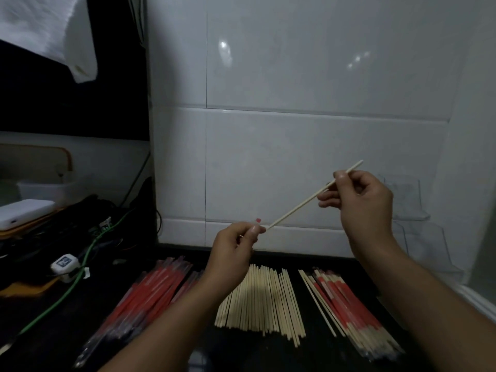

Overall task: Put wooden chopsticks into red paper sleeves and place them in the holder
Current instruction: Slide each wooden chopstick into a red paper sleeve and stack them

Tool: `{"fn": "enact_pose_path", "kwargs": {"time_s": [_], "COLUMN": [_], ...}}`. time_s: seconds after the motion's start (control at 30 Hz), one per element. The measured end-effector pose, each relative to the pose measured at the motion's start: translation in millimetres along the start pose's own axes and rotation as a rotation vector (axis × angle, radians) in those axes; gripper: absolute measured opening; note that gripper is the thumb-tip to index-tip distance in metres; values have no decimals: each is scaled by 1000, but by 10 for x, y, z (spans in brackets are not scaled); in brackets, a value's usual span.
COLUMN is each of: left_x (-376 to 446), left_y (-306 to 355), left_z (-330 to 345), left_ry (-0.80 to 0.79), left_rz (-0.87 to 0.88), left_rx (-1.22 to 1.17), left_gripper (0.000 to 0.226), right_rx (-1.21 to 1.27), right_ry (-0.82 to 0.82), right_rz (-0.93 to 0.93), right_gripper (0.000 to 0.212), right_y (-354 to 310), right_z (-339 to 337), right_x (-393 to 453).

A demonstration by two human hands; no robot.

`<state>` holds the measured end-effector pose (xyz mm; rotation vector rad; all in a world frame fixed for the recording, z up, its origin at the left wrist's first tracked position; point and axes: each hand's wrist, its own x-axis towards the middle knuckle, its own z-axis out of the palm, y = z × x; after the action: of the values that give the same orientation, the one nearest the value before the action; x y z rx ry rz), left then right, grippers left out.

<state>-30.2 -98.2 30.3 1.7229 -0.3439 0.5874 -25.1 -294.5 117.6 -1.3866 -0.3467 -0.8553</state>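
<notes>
**Both hands hold one chopstick above the sorted piles**

Forearms reach in from the bottom edge over a dark counter and rise toward the white tiled wall. Beneath them lie three heaps: on the left a pile of red paper sleeves in clear wrapping, in the middle a fan of bare wooden chopsticks, and on the right a pile of sleeved chopsticks, their pale ends showing past the red paper.

Held in the air over the piles is a single bare chopstick, slanting from lower left up to upper right. The left hand pinches its lower end between thumb and forefinger, the other fingers curled in. The right hand grips it near the upper end, thumb on top and fingers curled behind, with a short length of stick poking out past the thumb. A small red spot shows on the wall just above the left thumb; what it is cannot be told.

At the far right, against the wall, stands a clear plastic holder with stepped tiers. On the left side of the counter sit a green cable, a tangle of dark wires, a small white plug-like device and a white flat box. A white cloth hangs in the upper left corner.
</notes>
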Motion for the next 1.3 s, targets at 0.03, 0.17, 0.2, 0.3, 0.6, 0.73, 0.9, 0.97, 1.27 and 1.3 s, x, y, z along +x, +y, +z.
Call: {"fn": "enact_pose_path", "kwargs": {"time_s": [0.03,0.17,0.2,0.3,0.6,0.73,0.9,0.97,1.27,1.3], "left_x": [1,5,3,-16,-33,-38,-48,-55,-63,-57], "left_y": [4,1,5,10,23,8,-6,-7,-19,-23], "left_z": [-11,-50,-54,-36,2,-9,1,13,-6,-5], "left_ry": [-5,-40,-50,-81,-126,-135,-155,-169,-158,-154], "left_rz": [-16,-84,-86,-90,-75,-66,-69,-71,-84,-87], "left_rx": [-24,-107,-112,-139,-184,-176,-165,-158,-165,-170], "left_gripper": [21,17,18,21,21,20,20,22,25,25], "right_rx": [19,59,68,74,15,4,-7,-17,2,-2], "right_ry": [27,89,90,74,31,28,-4,-34,115,111], "right_rz": [-5,-14,-16,-25,-27,-26,-19,-17,-46,-43], "right_gripper": [18,18,18,19,17,17,17,16,17,17], "right_y": [-16,-71,-80,-96,-36,-35,-30,-35,-40,-31], "right_z": [-6,-16,-13,5,61,55,61,81,0,-12], "right_x": [23,95,105,115,36,25,2,-24,87,96]}}
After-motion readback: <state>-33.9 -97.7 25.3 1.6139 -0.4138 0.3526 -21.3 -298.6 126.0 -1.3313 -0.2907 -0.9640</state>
